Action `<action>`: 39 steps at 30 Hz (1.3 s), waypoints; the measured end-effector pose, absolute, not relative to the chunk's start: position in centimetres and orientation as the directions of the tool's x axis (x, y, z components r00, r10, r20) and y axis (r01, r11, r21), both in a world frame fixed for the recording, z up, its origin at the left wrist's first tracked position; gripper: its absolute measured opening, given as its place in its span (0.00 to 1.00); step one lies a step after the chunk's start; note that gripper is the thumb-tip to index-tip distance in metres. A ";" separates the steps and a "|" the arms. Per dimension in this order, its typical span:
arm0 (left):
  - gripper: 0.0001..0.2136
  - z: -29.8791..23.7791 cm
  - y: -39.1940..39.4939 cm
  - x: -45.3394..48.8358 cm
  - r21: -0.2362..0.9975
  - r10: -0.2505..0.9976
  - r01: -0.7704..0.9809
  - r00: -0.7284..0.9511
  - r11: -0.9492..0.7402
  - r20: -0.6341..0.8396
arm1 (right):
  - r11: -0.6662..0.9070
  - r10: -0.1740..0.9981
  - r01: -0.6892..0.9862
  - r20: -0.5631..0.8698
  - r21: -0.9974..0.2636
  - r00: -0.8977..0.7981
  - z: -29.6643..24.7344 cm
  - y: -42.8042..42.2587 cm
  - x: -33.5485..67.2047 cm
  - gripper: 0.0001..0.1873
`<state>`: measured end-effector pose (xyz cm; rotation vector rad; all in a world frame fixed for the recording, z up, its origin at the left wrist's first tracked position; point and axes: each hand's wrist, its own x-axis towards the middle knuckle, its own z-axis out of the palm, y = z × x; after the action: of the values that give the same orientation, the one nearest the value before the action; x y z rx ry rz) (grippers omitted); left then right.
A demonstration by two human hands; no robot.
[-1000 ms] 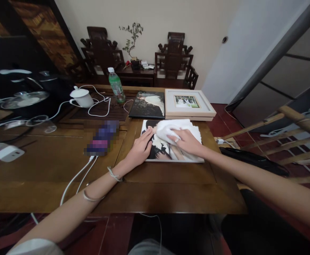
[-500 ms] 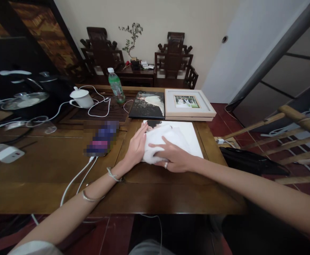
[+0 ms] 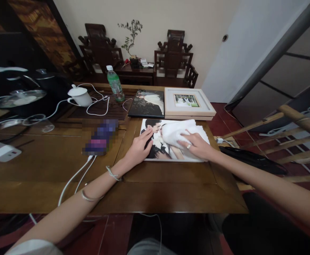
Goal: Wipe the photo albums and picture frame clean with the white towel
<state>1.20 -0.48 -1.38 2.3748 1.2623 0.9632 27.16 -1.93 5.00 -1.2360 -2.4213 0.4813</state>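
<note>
A large photo print (image 3: 160, 147) lies flat on the wooden table (image 3: 64, 166) in front of me. My left hand (image 3: 140, 148) rests on its left edge with fingers stretched flat, holding it down. My right hand (image 3: 196, 146) presses a white cloth (image 3: 178, 131) onto the right half of the print, fingers spread over the cloth; a ring shows on one finger.
Behind the print lie a dark photo panel (image 3: 147, 103) and a framed picture (image 3: 188, 102). A green bottle (image 3: 115, 84), a white teapot (image 3: 79, 95), white cables (image 3: 75, 177) and a blurred-out item (image 3: 99, 137) sit to the left. Wooden chair rails (image 3: 290, 120) stand right.
My right hand has swept the cloth from the print's near left corner back to its right half, uncovering the picture. My left hand has stayed on the left edge.
</note>
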 end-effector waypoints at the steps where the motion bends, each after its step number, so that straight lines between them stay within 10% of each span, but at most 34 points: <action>1: 0.20 -1.5 -0.4 1.2 0.522 0.814 0.628 0.394 -0.578 0.428 | 0.554 0.827 0.699 0.201 -0.452 -0.526 4.9 -1.2 26.6 0.16; 19: 0.20 -1.2 -0.5 1.0 0.526 0.806 0.613 0.408 -0.590 0.429 | 0.333 0.894 0.527 0.084 -0.782 -0.441 5.6 4.5 20.6 0.19; 28: 0.21 -1.6 -0.6 0.9 0.533 0.828 0.635 0.399 -0.559 0.394 | 0.310 0.950 0.738 0.164 -0.599 -0.266 5.1 3.4 29.3 0.24; 39: 0.21 -1.4 -0.5 1.1 0.513 0.824 0.647 0.409 -0.565 0.391 | 0.729 0.674 0.591 0.212 -0.345 -0.707 3.9 -8.8 30.6 0.10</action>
<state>1.09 -0.54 -1.40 2.3877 1.2826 0.9028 30.58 -8.83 3.92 -0.9859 -2.6095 0.3615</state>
